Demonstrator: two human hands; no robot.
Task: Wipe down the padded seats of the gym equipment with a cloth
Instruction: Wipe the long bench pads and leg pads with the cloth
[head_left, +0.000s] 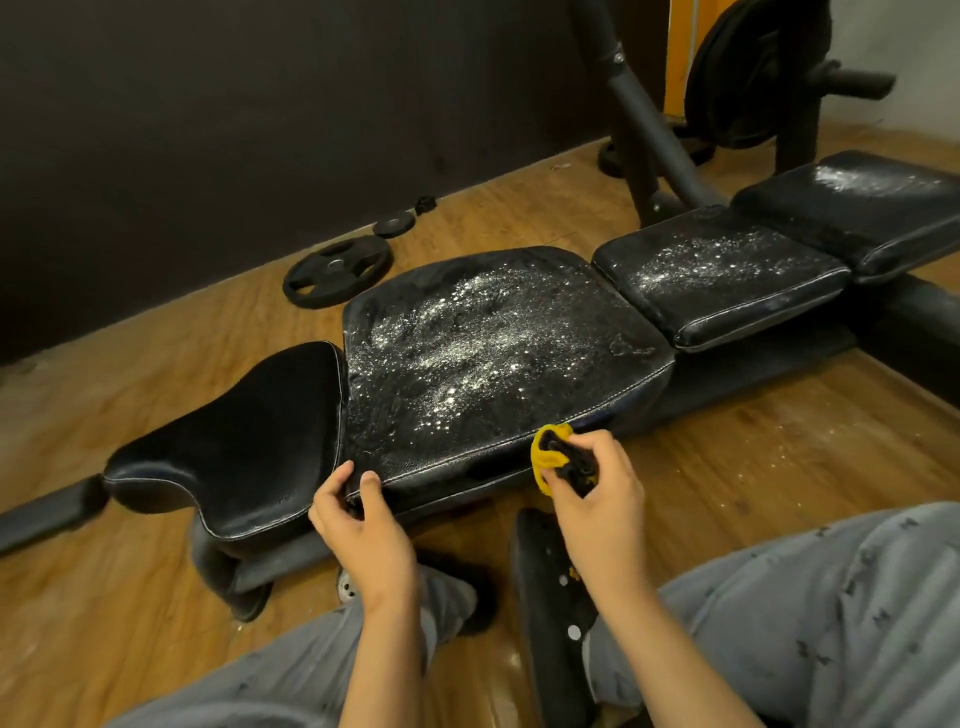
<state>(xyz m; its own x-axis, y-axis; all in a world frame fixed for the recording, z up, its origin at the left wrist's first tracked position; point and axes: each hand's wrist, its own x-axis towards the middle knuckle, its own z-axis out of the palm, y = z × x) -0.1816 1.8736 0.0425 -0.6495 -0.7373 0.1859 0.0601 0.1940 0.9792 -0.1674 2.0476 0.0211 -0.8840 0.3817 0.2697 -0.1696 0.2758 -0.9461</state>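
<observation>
Item 1. Seat pad (234, 441), leftmost on the bench: dark and free of visible specks. Judged done, or never soiled.

Item 2. Weight plate (337, 270), on the floor behind the bench. Not part of the job.

Item 3. Left hand (358, 519): thumb and forefinger pinch the near-left corner of the middle pad, bracing it.

Item 4. Middle pad (493, 353): top thickly scattered with white specks and wet-looking droplets. This is the surface in hand.

Item 5. Cloth (550, 457), yellow and black, bunched small at the pad's near side wall (contact cannot be confirmed).

Item 6. Right hand (597, 493): fingers curled round the cloth, just below the stitched seam.

Item 7. Small pad (722, 280) and far pad (857, 208): both speckled, both to be wiped.

Handling note: open the cloth out to a flat face before going over the top. Wipe in overlapping strokes from the far edge toward the near seam, so residue gathers instead of smearing. Follow the stitching, where specks probably lodge. Keep the brace on the corner.
</observation>
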